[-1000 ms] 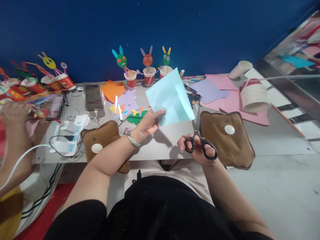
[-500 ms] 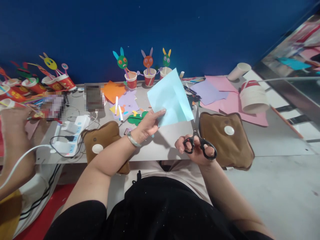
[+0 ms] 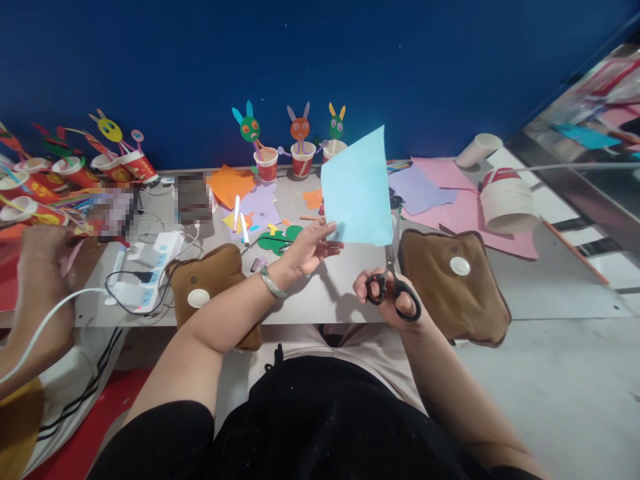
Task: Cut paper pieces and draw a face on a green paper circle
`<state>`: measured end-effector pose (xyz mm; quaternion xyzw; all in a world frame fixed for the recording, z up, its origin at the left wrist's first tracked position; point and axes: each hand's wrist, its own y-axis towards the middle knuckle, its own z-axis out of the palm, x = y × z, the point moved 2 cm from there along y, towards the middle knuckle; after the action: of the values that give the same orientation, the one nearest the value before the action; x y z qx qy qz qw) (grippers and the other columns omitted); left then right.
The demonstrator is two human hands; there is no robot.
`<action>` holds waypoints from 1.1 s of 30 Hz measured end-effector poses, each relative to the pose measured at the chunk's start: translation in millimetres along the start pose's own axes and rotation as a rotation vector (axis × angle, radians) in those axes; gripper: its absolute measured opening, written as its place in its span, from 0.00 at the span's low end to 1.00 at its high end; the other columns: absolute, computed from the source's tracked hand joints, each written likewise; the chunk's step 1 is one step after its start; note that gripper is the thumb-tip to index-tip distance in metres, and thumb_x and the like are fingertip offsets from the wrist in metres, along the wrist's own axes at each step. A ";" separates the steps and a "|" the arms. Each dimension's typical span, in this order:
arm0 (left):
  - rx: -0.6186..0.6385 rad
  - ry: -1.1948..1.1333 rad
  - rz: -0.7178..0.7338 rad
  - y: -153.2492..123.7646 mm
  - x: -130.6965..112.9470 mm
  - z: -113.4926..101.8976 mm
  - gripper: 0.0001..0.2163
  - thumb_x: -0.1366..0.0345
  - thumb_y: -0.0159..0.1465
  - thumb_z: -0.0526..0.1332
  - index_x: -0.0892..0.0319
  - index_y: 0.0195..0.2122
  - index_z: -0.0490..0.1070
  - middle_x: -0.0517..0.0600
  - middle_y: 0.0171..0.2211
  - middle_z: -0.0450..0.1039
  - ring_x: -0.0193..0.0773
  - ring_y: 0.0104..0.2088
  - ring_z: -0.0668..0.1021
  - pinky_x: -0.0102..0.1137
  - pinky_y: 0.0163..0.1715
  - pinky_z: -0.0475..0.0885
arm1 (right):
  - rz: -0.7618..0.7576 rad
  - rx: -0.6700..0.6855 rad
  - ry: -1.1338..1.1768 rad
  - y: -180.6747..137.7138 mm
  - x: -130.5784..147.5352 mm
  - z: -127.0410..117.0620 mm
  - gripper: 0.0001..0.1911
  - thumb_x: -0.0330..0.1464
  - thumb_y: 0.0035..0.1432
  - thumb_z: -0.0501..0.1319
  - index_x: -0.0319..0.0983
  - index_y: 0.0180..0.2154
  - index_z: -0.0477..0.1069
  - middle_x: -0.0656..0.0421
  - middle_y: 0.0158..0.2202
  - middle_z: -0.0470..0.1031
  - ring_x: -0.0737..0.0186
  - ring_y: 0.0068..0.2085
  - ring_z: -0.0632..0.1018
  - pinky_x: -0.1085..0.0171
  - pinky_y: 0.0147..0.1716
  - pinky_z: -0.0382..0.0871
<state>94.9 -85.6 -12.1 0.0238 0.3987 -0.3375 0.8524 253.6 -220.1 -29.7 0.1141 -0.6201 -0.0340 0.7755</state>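
Note:
My left hand (image 3: pixel 311 252) pinches the lower left edge of a light blue sheet of paper (image 3: pixel 357 190), held up above the table. In my right hand (image 3: pixel 383 300) is a pair of scissors (image 3: pixel 395 267) with black handles, fingers through the loops and blades pointing up. The blades stand by the sheet's lower right corner; I cannot tell if they touch it. Below the left hand lie green paper pieces (image 3: pixel 275 241) and a purple sheet (image 3: pixel 257 207) with white markers (image 3: pixel 244 227) on it.
Behind stand red paper cups (image 3: pixel 267 165) with paper rabbit figures. Brown pouches (image 3: pixel 455 287) flank my hands. Pink sheets (image 3: pixel 480 213) and a large white cup (image 3: pixel 510 203) lie right. A power strip (image 3: pixel 163 267) with cables sits left, near another person's arm (image 3: pixel 45 300).
The blue sheet has turned more upright and shifted right, toward the scissors. My left hand has moved slightly right and its fingers have shifted on the sheet's edge.

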 end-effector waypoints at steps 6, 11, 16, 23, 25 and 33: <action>-0.174 0.055 0.136 3.9 2.8 -4.9 0.26 0.53 0.52 0.81 0.53 0.46 0.73 0.48 0.43 0.79 0.38 0.44 0.80 0.34 0.51 0.73 | 0.110 -0.132 -0.086 1.3 3.8 2.0 0.31 0.63 0.49 0.76 0.43 0.31 0.74 0.54 0.33 0.78 0.57 0.32 0.73 0.57 0.33 0.69; -0.218 0.373 0.498 -16.0 -6.8 0.3 0.37 0.66 0.45 0.84 0.50 0.56 0.73 0.53 0.66 0.71 0.49 0.74 0.65 0.35 0.69 0.61 | 0.125 -0.188 -0.113 -0.3 -8.3 4.1 0.31 0.62 0.52 0.75 0.43 0.31 0.72 0.55 0.31 0.76 0.57 0.32 0.73 0.58 0.33 0.70; -0.087 0.471 0.505 -19.5 -2.8 4.1 0.21 0.66 0.55 0.78 0.51 0.49 0.75 0.51 0.51 0.77 0.44 0.54 0.78 0.35 0.58 0.70 | 0.089 -0.180 -0.226 -1.4 -10.9 1.6 0.30 0.61 0.53 0.76 0.43 0.31 0.72 0.56 0.33 0.78 0.58 0.33 0.75 0.58 0.35 0.71; -0.066 0.306 0.308 -5.0 -19.2 1.3 0.22 0.51 0.53 0.83 0.54 0.33 0.72 0.42 0.28 0.70 0.32 0.31 0.71 0.32 0.39 0.66 | 0.044 -0.095 -0.375 -4.6 -11.9 -1.9 0.25 0.56 0.58 0.75 0.43 0.32 0.74 0.57 0.32 0.79 0.59 0.34 0.77 0.60 0.37 0.73; 0.050 0.390 0.226 -5.9 -21.1 3.3 0.23 0.48 0.50 0.83 0.55 0.27 0.72 0.42 0.24 0.69 0.31 0.28 0.69 0.33 0.35 0.64 | 0.048 -0.082 -0.386 -5.8 -13.4 -2.9 0.25 0.55 0.59 0.75 0.42 0.32 0.74 0.57 0.33 0.79 0.59 0.34 0.77 0.60 0.37 0.73; 0.241 0.427 0.185 -1.1 -9.0 0.7 0.27 0.42 0.46 0.83 0.58 0.27 0.74 0.45 0.28 0.77 0.32 0.31 0.76 0.33 0.36 0.70 | 0.094 -0.072 -0.336 -7.7 -15.2 -0.2 0.26 0.55 0.58 0.76 0.42 0.31 0.72 0.57 0.33 0.78 0.60 0.35 0.77 0.61 0.36 0.72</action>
<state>90.6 -81.7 -5.1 0.2322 0.5225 -0.2908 0.7672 251.0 -224.6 -46.0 0.0498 -0.7440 -0.0387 0.6652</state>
